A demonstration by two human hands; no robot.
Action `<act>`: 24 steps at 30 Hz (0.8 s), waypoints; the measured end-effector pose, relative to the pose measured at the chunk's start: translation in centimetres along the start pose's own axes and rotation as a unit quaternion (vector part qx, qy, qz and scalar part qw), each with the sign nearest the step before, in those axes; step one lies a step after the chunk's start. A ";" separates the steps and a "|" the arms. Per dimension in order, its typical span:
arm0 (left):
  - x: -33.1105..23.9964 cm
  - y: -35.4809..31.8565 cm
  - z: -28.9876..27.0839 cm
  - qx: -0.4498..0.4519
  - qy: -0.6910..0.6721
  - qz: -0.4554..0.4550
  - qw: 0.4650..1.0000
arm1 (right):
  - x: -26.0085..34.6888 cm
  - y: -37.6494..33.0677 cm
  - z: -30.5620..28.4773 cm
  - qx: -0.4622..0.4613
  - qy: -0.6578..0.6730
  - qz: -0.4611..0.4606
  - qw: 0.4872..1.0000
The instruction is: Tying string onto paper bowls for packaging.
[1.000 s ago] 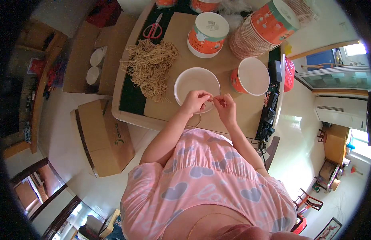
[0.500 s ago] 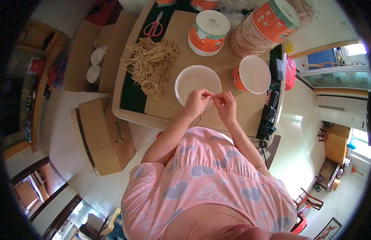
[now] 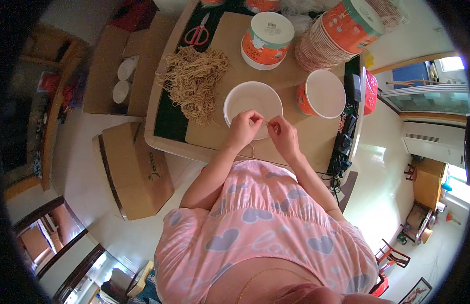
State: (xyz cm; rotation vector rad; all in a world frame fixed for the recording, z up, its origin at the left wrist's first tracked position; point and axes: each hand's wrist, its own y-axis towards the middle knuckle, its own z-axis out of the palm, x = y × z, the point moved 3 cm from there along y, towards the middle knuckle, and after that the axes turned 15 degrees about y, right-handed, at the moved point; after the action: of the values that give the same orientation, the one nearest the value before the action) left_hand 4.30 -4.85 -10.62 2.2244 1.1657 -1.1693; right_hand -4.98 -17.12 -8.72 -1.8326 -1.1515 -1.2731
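Note:
Over the near rim of a white paper tub [image 3: 246, 96], my left hand [image 3: 244, 129] and my right hand [image 3: 284, 136] meet at the fingertips. Both hands are pinched on a thin tan string [image 3: 253, 150], part of which dangles below them by the table's front edge. A short bit of it shows between the fingers; whether it is knotted cannot be made out. A tangled heap of tan string [image 3: 193, 83] lies left of the tub. To the right stands an orange paper tub [image 3: 323, 95], its open mouth facing up.
Red-handled scissors [image 3: 197, 34] lie behind the string heap. An upside-down orange tub [image 3: 266, 43] and a leaning stack of nested tubs [image 3: 330, 43] stand at the back. Black power adapters [image 3: 342, 144] line the right edge. Cardboard boxes [image 3: 138, 175] sit on the floor at left.
My fingertips have drawn slightly apart, so that a short length of string shows between them. The whole view has shifted a little; the tubs and string heap keep their places.

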 end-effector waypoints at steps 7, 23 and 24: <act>0.1 -0.1 0.4 0.003 -0.017 -0.001 1.000 | 0.1 0.0 0.0 -0.006 -0.012 -0.021 1.000; -0.7 -0.3 0.8 0.088 -0.060 -0.031 0.994 | 0.3 -0.2 -0.1 -0.017 -0.046 -0.047 0.998; -0.4 -0.4 1.0 0.093 -0.083 -0.029 0.992 | 0.3 -0.2 -0.1 -0.017 -0.050 -0.047 0.997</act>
State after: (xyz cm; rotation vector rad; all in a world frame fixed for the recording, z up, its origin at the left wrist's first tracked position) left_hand 3.41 -5.44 -10.86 2.1867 1.1016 -1.5098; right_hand -5.15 -17.01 -8.40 -1.9048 -1.2918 -1.2724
